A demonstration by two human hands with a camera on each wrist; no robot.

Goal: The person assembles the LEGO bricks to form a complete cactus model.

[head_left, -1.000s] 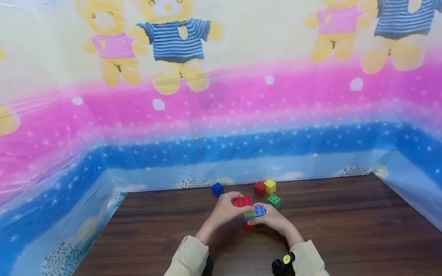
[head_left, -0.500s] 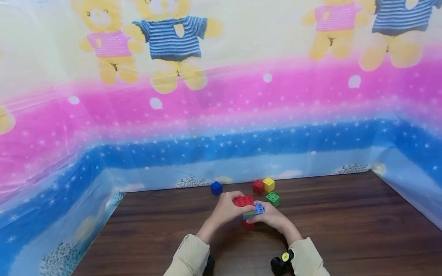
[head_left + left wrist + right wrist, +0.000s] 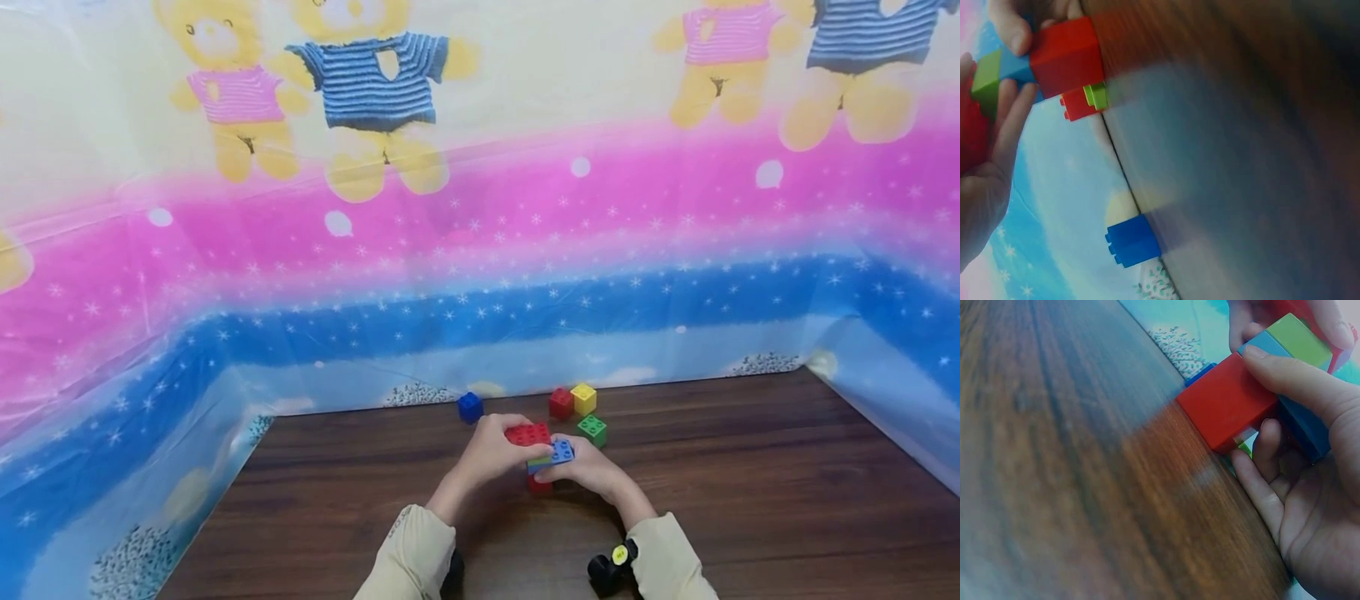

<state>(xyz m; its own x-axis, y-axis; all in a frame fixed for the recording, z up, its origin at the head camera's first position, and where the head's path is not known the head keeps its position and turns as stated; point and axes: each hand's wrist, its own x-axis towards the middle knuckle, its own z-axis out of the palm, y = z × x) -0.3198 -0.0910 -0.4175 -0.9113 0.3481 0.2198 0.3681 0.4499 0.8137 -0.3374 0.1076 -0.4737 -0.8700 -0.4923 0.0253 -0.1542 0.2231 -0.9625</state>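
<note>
In the head view, the left hand pinched the red top of a brick stack over the table; toward its far edge sat a blue block, red block, yellow block and green block — the blue one beside that edge in the left wrist view. In the right wrist view, the right hand pinched the stack's blue layer.

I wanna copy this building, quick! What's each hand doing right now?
Left hand: holding the top red block.
Right hand: holding the light blue block lower down.
</note>
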